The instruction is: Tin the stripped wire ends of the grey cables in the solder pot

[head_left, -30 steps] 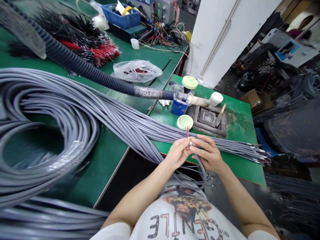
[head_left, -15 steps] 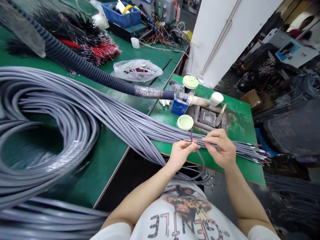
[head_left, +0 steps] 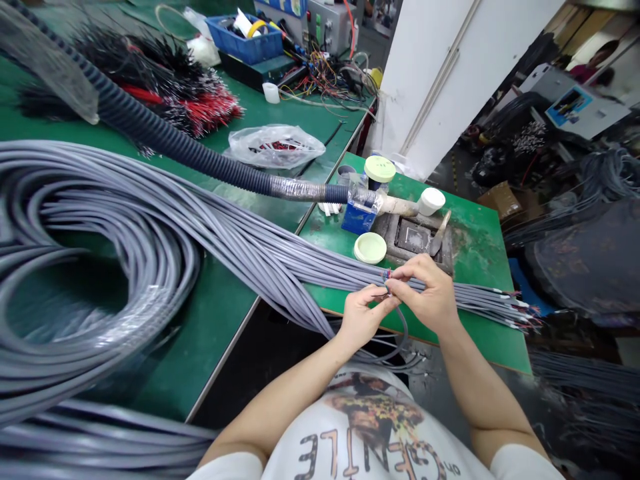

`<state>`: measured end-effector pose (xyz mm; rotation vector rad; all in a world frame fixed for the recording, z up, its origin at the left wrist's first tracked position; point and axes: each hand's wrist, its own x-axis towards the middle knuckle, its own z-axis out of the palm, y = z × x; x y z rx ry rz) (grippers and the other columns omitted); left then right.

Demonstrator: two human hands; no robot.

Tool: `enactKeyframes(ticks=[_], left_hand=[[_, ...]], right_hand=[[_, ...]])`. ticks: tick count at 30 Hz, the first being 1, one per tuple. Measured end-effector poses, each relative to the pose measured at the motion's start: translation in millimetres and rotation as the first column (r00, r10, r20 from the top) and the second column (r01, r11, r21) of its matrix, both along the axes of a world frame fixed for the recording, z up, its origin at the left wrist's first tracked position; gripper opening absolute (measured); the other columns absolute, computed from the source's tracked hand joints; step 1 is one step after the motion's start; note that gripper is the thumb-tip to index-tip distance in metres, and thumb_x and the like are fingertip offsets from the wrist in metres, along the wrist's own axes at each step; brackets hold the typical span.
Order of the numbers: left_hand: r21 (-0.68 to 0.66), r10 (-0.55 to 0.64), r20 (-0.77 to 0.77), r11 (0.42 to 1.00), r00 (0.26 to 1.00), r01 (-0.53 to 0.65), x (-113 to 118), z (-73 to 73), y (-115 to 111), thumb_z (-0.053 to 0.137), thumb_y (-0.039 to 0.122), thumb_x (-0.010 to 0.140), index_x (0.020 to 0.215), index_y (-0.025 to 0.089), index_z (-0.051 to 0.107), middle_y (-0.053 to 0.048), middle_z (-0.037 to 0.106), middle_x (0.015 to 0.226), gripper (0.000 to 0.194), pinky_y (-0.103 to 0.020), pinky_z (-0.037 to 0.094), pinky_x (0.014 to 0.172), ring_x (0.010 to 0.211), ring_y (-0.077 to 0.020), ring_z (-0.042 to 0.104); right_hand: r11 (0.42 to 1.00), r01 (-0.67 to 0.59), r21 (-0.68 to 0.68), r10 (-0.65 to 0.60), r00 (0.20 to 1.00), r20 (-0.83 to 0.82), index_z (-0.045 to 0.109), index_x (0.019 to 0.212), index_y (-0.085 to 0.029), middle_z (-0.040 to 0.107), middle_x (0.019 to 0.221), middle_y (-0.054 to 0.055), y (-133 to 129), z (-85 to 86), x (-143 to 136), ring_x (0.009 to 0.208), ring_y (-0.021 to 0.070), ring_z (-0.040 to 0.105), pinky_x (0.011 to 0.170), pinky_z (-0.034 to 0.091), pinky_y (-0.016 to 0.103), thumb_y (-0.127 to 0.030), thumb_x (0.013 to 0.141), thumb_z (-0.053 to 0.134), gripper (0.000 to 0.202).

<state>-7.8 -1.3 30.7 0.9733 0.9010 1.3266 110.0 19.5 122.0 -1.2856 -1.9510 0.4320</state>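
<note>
Just below and right of the frame's centre, the left hand (head_left: 364, 312) pinched a thin grey cable (head_left: 403, 325) near its end, thumb against finger, the cable looping down below the fingers. The right hand (head_left: 427, 293) met it there, its thumb and fingertips closed narrowly on the coloured wires (head_left: 387, 274) at that end. Behind both hands a bundle of grey cables (head_left: 280, 252) ran from the coil at left towards the right, where its stripped ends lay on the green board (head_left: 480, 250). A pale green dish (head_left: 370, 248) sat just above the bundle, near the hands, and a dark ribbed hose (head_left: 200, 156) slanted down from the upper left.
</note>
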Motion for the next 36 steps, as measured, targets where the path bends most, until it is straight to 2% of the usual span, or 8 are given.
enactKeyframes(ticks=[8, 11, 15, 21, 24, 29, 34, 36], left_hand=[[0.084, 0.01, -0.023, 0.996, 1.0, -0.008, 0.4, -3.2, 1.6, 0.075, 0.032, 0.07, 0.069, 0.015, 0.072, 0.0, 0.065, 0.065, 0.017, -0.022, 0.046, 0.058, 0.058, -0.0098, 0.054], [0.024, -0.04, -0.004, 0.999, 0.999, 0.04, 0.9, -2.8, -0.7, 0.076, 0.033, 0.07, 0.076, 0.015, 0.075, -0.004, 0.071, 0.076, 0.019, -0.024, 0.05, 0.064, 0.065, -0.013, 0.061], [-0.148, -0.138, 0.112, 0.977, 0.984, 0.154, 2.9, -1.8, -3.2, 0.077, 0.035, 0.069, 0.08, 0.013, 0.076, -0.008, 0.074, 0.078, 0.024, -0.026, 0.052, 0.069, 0.071, -0.0164, 0.066], [-0.289, -0.103, 0.457, 0.922, 0.884, 0.257, -4.6, -1.8, 11.0, 0.079, 0.036, 0.067, 0.08, 0.01, 0.074, -0.007, 0.073, 0.075, 0.029, -0.021, 0.051, 0.062, 0.06, -0.0091, 0.062], [-0.312, -0.073, 0.576, 0.901, 0.814, 0.302, -11.0, -1.3, 18.1, 0.081, 0.035, 0.065, 0.084, 0.01, 0.073, -0.004, 0.071, 0.07, 0.032, -0.021, 0.052, 0.062, 0.058, -0.008, 0.061], [-0.27, -0.087, 0.677, 0.894, 0.731, 0.356, -13.4, 1.2, 21.0, 0.077, 0.033, 0.072, 0.08, 0.009, 0.071, -0.003, 0.069, 0.07, 0.026, -0.02, 0.053, 0.059, 0.057, -0.0081, 0.061], [-0.166, -0.149, 0.646, 0.93, 0.749, 0.328, -25.3, 24.7, 8.7, 0.073, 0.032, 0.076, 0.101, 0.015, 0.072, -0.006, 0.074, 0.086, 0.03, -0.019, 0.054, 0.069, 0.071, -0.0107, 0.068], [0.077, -0.442, 0.588, 0.865, 0.677, 0.497, -33.5, 40.2, -1.4, 0.073, 0.031, 0.076, 0.106, 0.019, 0.071, -0.006, 0.074, 0.093, 0.032, -0.024, 0.055, 0.074, 0.079, -0.0152, 0.07]], right_hand=[[0.999, 0.013, -0.036, -0.018, 0.988, -0.152, 0.063, 0.067, -0.021, 0.057, 0.067, 0.0, -2.1, -10.1, -3.5, 0.069, 0.0155, 0.053, 0.068, 0.043, 0.032, -0.019, 0.081, 0.064, 0.015], [0.997, 0.026, -0.078, -0.048, 0.95, -0.308, 0.062, 0.065, -0.02, 0.055, 0.066, -0.001, 3.5, -10.2, -0.3, 0.065, 0.0141, 0.05, 0.063, 0.041, 0.03, -0.018, 0.08, 0.064, 0.015], [0.988, 0.141, 0.059, -0.092, 0.858, -0.505, 0.062, 0.068, -0.02, 0.052, 0.067, -0.001, 15.5, 0.6, 14.0, 0.063, 0.0134, 0.049, 0.059, 0.04, 0.029, -0.02, 0.081, 0.063, 0.013], [0.979, -0.098, 0.177, 0.106, 0.994, -0.039, 0.068, 0.099, -0.025, 0.065, 0.086, 0.003, 9.0, -12.3, 37.7, 0.082, 0.0188, 0.059, 0.075, 0.048, 0.036, -0.013, 0.084, 0.059, 0.022], [0.927, -0.326, 0.185, 0.288, 0.935, 0.206, 0.056, 0.127, -0.029, 0.065, 0.114, 0.008, -0.1, -34.2, 40.2, 0.105, 0.023, 0.058, 0.089, 0.049, 0.043, -0.009, 0.085, 0.055, 0.046], [0.882, -0.432, 0.188, 0.355, 0.872, 0.336, 0.054, 0.13, -0.035, 0.054, 0.137, 0.005, -4.8, -52.1, 34.7, 0.127, 0.0264, 0.047, 0.099, 0.046, 0.048, -0.017, 0.086, 0.059, 0.047], [0.922, -0.23, 0.312, 0.207, 0.973, 0.104, 0.061, 0.122, -0.03, 0.067, 0.118, 0.006, 14.9, -37.4, 34.2, 0.117, 0.0255, 0.056, 0.096, 0.048, 0.046, -0.022, 0.09, 0.054, 0.033], [0.952, -0.002, 0.305, 0.016, 0.999, -0.043, 0.064, 0.113, -0.027, 0.07, 0.107, 0.006, 31.1, -30.2, 37.1, 0.106, 0.024, 0.062, 0.092, 0.05, 0.044, -0.024, 0.092, 0.05, 0.025]])
